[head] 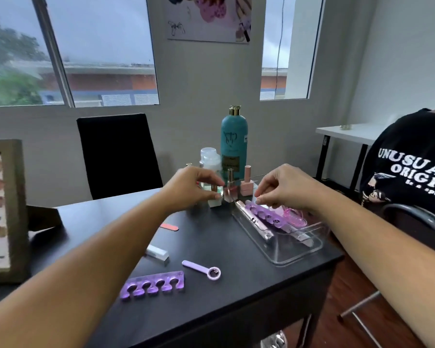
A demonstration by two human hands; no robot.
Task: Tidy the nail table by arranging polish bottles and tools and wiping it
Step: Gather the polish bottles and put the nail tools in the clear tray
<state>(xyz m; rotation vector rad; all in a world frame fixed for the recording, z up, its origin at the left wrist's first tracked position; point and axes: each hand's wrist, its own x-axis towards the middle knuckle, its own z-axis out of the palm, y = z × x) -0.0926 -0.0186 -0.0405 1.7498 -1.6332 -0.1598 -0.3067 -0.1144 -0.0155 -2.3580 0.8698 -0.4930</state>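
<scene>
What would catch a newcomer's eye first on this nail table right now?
Probably the tall teal bottle with a gold cap, standing at the far edge of the black table behind a cluster of small polish bottles. Just in front, the left hand pinches a pale green polish bottle, while the right hand hovers over the clear plastic tray. Nearer, a purple foam toe separator lies loose.

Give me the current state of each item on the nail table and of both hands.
Left hand: pinching the mint bottle.
Right hand: fingers curled above the tray, grip unclear.
Teal bottle: upright, capped.
Pink bottle: upright, capped.
Tray separator: lying in the tray.
Loose separator: flat on the table.
Lilac tool: flat on the table.
Nail file: flat on the table.
</scene>
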